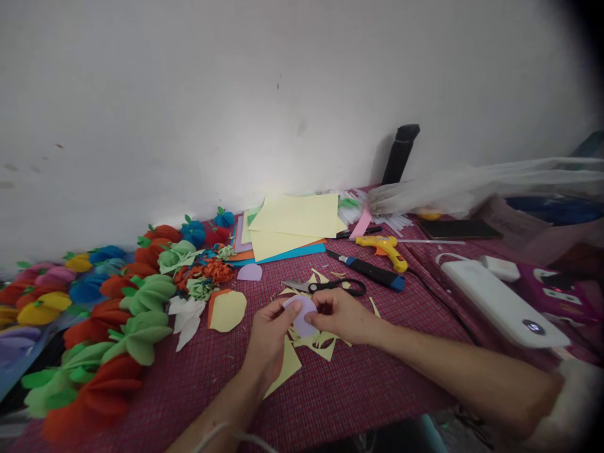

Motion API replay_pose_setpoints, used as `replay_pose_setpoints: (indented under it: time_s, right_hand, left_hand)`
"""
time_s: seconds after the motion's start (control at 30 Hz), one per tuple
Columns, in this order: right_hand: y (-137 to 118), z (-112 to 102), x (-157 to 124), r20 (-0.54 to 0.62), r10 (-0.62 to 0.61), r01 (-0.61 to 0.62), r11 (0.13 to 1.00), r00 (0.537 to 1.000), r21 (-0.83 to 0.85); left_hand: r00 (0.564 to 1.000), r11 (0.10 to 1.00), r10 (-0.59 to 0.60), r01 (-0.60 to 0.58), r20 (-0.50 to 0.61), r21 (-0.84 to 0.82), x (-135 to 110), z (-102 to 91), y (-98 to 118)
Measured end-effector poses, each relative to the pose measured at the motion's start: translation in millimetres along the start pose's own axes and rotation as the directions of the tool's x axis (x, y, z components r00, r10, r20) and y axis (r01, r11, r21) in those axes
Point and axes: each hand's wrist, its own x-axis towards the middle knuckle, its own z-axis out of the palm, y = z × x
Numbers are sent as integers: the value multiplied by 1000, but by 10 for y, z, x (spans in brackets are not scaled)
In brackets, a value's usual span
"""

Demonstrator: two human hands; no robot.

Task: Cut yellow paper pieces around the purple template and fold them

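Between my two hands is a rounded piece of lilac paper (pixel 304 319). My left hand (pixel 272 327) pinches its left side, thumb on top. On the right side, the fingers of my right hand (pixel 337 313) close on the edge. Pale yellow paper scraps (pixel 325 346) lie beneath and around the hands. Just beyond them rest black-handled scissors (pixel 337 287), blades pointing left. A second lilac piece (pixel 250 272) lies flat farther back on the left. Closer in, cut yellow paper shapes (pixel 227 311) sit over orange ones.
Folded paper fruits (pixel 146 292) crowd the left side, beside crumpled scraps (pixel 207 277). Stacked paper sheets (pixel 295 220) lie at the back. Rightward are a utility knife (pixel 372 272), a yellow glue gun (pixel 387 250) with a cord, and a white power bank (pixel 504 302). The wall stands behind.
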Motion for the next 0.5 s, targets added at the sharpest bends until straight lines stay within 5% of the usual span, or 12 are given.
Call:
replay_pose_setpoints:
  time_s: [0.13, 0.23, 0.37, 0.5]
  right_hand:
    - [-65, -73, -13, 66, -39, 44, 996, 997, -72]
    - [-206, -309, -43, 102, -86, 113, 949, 991, -294]
    - [-349, -651, -90, -15, -86, 44, 647, 996, -761]
    - [-305, -718, -105, 28, -8, 29, 399, 1000, -916]
  left_hand:
    - [1000, 999, -3, 2, -15, -52, 18, 3, 2]
    - [999, 1000, -7, 6, -41, -21, 55, -39, 20]
    - [997, 1000, 5, -5, -72, 9, 91, -103, 36]
    - [998, 998, 4, -1, -59, 55, 75, -104, 35]
